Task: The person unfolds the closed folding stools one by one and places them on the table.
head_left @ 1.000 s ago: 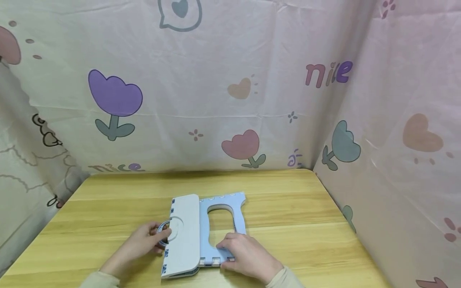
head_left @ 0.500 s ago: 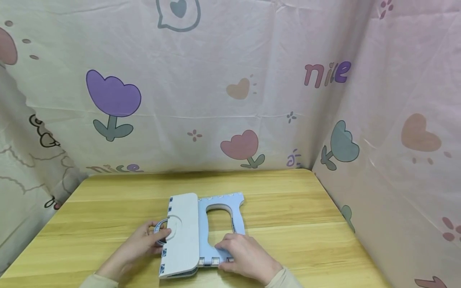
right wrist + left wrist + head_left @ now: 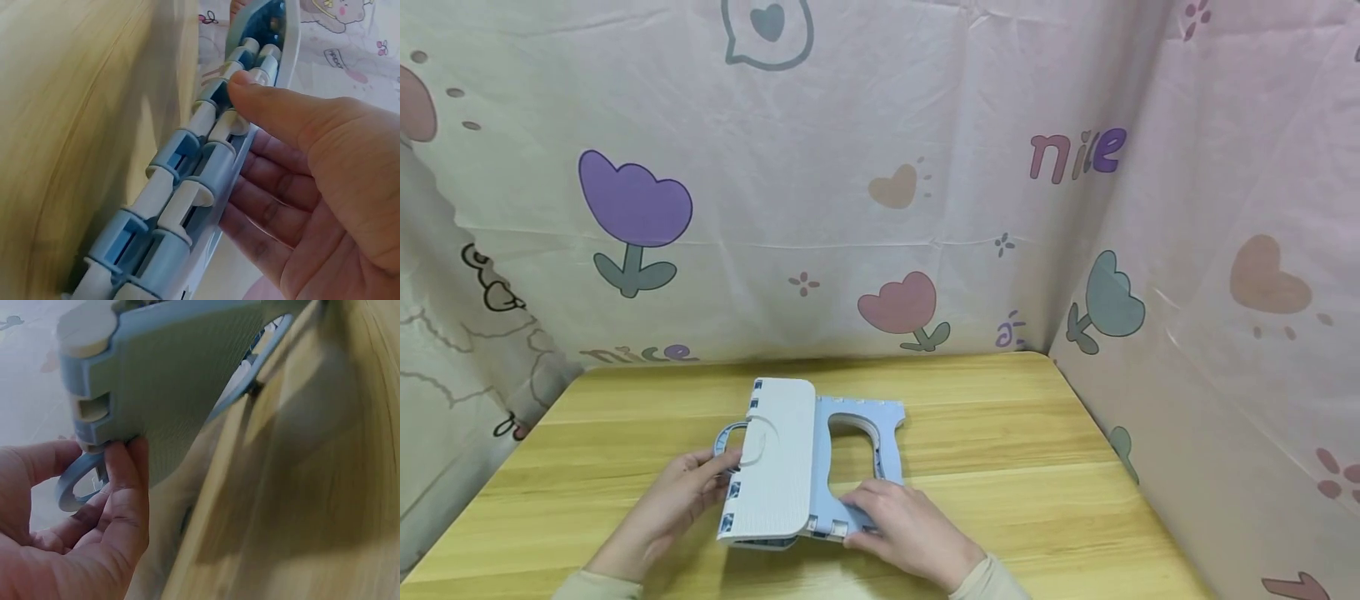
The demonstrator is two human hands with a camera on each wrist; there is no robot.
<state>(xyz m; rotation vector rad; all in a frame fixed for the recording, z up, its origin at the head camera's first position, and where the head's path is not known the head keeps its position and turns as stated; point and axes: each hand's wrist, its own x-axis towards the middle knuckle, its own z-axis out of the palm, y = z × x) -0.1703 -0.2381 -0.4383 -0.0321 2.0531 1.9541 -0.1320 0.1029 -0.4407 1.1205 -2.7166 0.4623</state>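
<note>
A folding step stool [image 3: 777,471], folded flat, has a white top panel and blue legs [image 3: 890,450] with a large oval opening. My left hand [image 3: 677,504] pinches its left edge beside the blue carry handle [image 3: 724,439]. In the left wrist view the thumb and fingers close on the edge by the handle loop [image 3: 70,487]. On the other side my right hand [image 3: 913,533] grips the lower blue leg part. The right wrist view shows the thumb over the row of blue and white hinges [image 3: 178,169], fingers behind. The stool's left side is raised off the table.
The stool is over a wood-grain table [image 3: 992,442]. A printed cloth [image 3: 760,192] hangs behind the table's far edge, and a cloth side wall [image 3: 1210,350] stands along its right.
Both hands keep their hold while the stool's left part has risen and tilted up from the table. A shadow now shows beneath it. My head view has shifted slightly.
</note>
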